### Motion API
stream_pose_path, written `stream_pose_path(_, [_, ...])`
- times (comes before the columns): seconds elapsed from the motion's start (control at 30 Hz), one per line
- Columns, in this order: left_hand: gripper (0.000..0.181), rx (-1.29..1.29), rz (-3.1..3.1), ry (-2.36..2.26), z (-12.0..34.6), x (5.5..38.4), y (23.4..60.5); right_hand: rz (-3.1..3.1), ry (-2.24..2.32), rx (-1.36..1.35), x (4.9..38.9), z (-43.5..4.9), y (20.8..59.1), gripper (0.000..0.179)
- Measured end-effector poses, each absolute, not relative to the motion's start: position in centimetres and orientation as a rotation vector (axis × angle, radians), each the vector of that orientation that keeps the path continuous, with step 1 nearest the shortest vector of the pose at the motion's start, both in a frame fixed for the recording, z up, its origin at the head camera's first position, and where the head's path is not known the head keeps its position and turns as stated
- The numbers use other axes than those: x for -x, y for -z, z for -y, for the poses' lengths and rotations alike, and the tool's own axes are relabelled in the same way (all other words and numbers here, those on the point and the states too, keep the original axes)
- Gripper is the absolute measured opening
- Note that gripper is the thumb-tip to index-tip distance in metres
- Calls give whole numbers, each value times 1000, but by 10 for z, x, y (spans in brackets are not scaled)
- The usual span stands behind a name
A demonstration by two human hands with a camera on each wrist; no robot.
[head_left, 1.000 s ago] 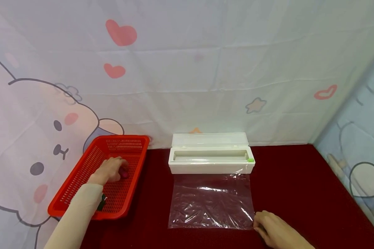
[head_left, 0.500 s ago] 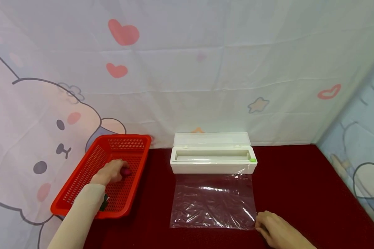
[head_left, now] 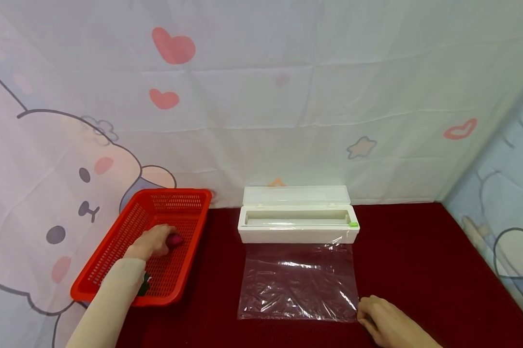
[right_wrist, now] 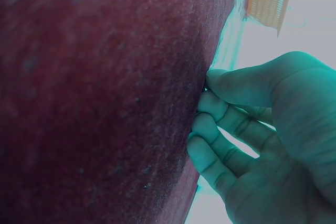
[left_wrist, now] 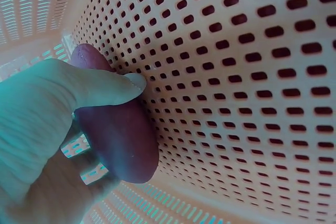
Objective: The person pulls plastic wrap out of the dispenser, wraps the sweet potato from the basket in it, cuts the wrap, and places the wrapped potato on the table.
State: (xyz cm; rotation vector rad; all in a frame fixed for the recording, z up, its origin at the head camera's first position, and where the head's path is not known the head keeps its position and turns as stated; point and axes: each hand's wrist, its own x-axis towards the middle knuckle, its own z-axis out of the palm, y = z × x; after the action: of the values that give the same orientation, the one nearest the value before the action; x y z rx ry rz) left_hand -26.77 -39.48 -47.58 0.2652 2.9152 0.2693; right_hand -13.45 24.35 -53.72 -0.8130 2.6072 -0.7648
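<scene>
In the head view, my left hand reaches down into the red basket. It grips a smooth, oblong purple sweet potato, the thumb across its top and the fingers curled beneath it. The sweet potato lies close along the basket's perforated floor. At lower right, my right hand pinches the near right corner of a sheet of clear plastic wrap between thumb and forefinger. The wrap stretches flat over the dark red cloth from a white wrap dispenser, whose lid stands raised.
Partly behind the left sleeve, a dark green item lies in the basket. A small green slider sits at the dispenser's right end. Behind the table hangs a pale printed curtain, which also covers the sides.
The head view has shifted a little. Both hands keep nearly the same places, the left on the sweet potato and the right at the wrap's corner.
</scene>
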Motion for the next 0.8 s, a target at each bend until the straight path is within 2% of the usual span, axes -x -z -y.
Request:
stream_pose_path(0.37, [44,-253,-2920,-252,395,268,477,-2652,772,883,132,-244,540,22])
stream_pose_path(0.8, [53,-216,-2892,-238,396,268,478,-2670,774,918,131,-243,539,23])
